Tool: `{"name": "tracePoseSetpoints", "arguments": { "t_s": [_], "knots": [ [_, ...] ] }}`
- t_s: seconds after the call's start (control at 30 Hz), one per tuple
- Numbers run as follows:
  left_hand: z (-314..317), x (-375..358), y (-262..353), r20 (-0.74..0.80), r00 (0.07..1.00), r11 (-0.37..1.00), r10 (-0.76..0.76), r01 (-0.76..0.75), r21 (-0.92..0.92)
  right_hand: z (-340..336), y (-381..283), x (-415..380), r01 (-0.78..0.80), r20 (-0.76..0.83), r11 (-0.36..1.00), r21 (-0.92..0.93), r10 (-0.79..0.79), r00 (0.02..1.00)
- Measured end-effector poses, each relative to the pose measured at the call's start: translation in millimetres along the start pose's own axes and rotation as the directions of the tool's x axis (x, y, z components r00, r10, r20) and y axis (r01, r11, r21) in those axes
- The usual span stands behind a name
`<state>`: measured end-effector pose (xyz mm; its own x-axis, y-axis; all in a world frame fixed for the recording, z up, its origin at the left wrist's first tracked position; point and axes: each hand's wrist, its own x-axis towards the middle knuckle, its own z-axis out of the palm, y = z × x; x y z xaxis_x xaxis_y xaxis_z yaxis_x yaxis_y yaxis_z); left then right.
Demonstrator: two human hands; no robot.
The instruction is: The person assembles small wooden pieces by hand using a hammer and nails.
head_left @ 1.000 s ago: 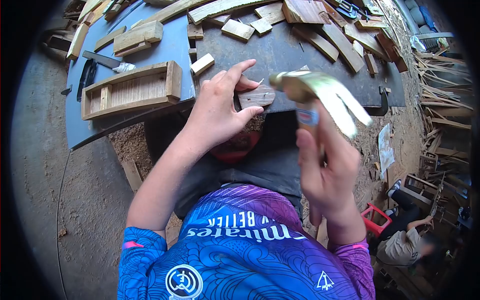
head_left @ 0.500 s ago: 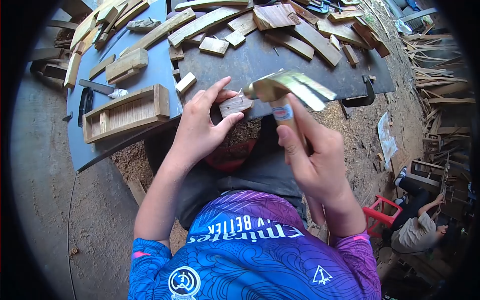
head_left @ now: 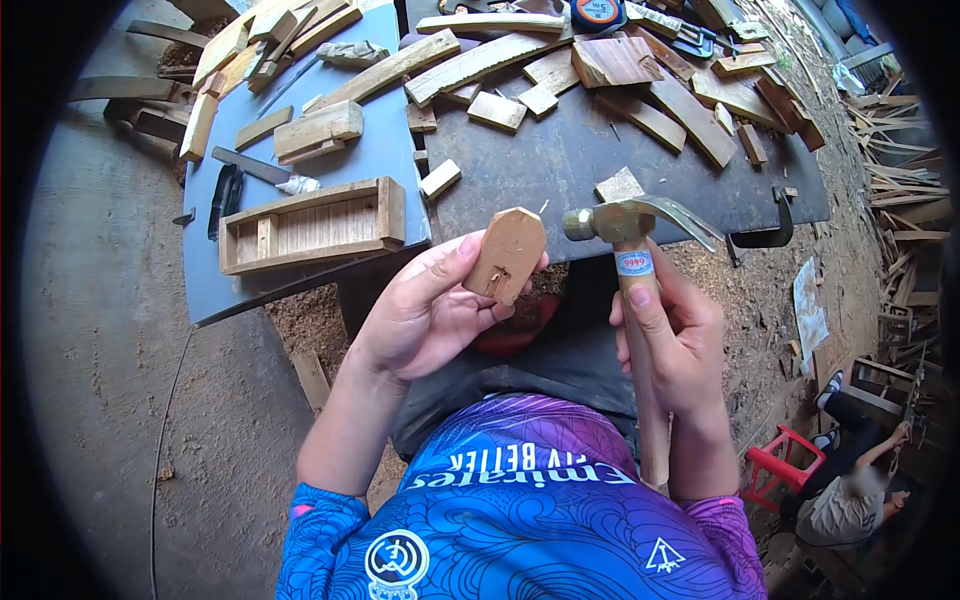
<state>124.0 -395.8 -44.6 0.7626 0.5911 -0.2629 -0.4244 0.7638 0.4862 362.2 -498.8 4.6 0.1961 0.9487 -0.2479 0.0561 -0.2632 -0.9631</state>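
My left hand [head_left: 425, 315] is closed around a small flat wooden piece [head_left: 512, 245], lifted in front of the table edge. The piece has an angled, rounded top and a splintered hole low on its face. A thin nail-like tip shows beside its upper right edge. In my right hand [head_left: 682, 345] is a claw hammer [head_left: 627, 220], upright, gripped by its wooden handle with the thumb along it. The striking face points left toward the wooden piece, apart from it. A small wood block [head_left: 620, 186] lies on the table just behind the hammer head.
A shallow wooden box [head_left: 310, 262] sits on the blue-grey board [head_left: 205, 290] at left. Wood offcuts [head_left: 498, 111] and a tape measure [head_left: 598, 12] lie on the dark tabletop [head_left: 480, 165]. A clamp [head_left: 775, 228] grips its right edge. Another person [head_left: 845, 500] sits near a red stool [head_left: 785, 465].
The wooden piece has come up off the table edge in my left hand, its face turned toward me. The hammer has swung upright and stopped blurring. The view has shifted left.
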Motion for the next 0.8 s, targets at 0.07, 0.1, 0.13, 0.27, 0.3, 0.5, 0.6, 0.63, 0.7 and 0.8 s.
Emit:
{"name": "tracePoseSetpoints", "arguments": {
  "t_s": [0.07,0.1,0.13,0.27,0.3,0.5,0.6,0.63,0.7,0.8],
  "knots": [
    [2.6,-2.1,0.3,-0.01,1.0,1.0,0.009,-0.009,0.027,2.4,10.4,4.0,0.025,-0.006,0.999,-0.032,-0.026,1.0],
    [6.1,-5.3,0.3,-0.069,0.996,0.985,0.06,-0.048,0.163,3.9,15.8,7.2,0.05,-0.01,0.996,-0.067,-0.051,0.999],
    [10.4,-9.1,0.6,-0.123,0.985,0.95,0.121,-0.079,0.301,2.6,19.7,10.7,0.028,-0.003,0.987,-0.157,-0.029,1.0],
    [23.7,-26.2,6.3,0.22,0.778,-0.186,0.588,-0.134,0.973,10.0,36.0,34.2,0.437,0.083,0.71,-0.552,-0.475,0.876],
    [23.3,-29.7,8.1,0.22,0.78,-0.192,0.585,-0.13,0.973,14.6,32.5,38.2,0.438,0.08,0.714,-0.546,-0.476,0.876],
    [6.4,-51.3,22.4,0.114,0.674,-0.156,0.729,0.001,0.988,21.5,26.8,69.2,0.441,0.221,0.451,-0.776,-0.46,0.86],
    [-11.3,-63.5,31.8,0.117,0.631,-0.145,0.767,-0.007,0.989,16.5,19.2,87.6,0.453,0.302,0.322,-0.831,-0.422,0.855],
    [-13.2,-66.6,34.2,0.091,0.612,-0.113,0.786,-0.002,0.994,15.1,16.3,93.9,0.471,0.359,0.219,-0.854,-0.407,0.84],
    [-11.3,-72.3,39.0,0.037,0.619,-0.062,0.785,0.019,0.998,12.2,12.4,106.2,0.466,0.376,0.163,-0.87,-0.391,0.84],
    [-11.0,-74.6,42.5,-0.008,0.639,0.006,0.769,0.006,1.0,8.7,12.0,119.2,0.487,0.446,-0.017,-0.873,-0.429,0.785]
  ]
}}
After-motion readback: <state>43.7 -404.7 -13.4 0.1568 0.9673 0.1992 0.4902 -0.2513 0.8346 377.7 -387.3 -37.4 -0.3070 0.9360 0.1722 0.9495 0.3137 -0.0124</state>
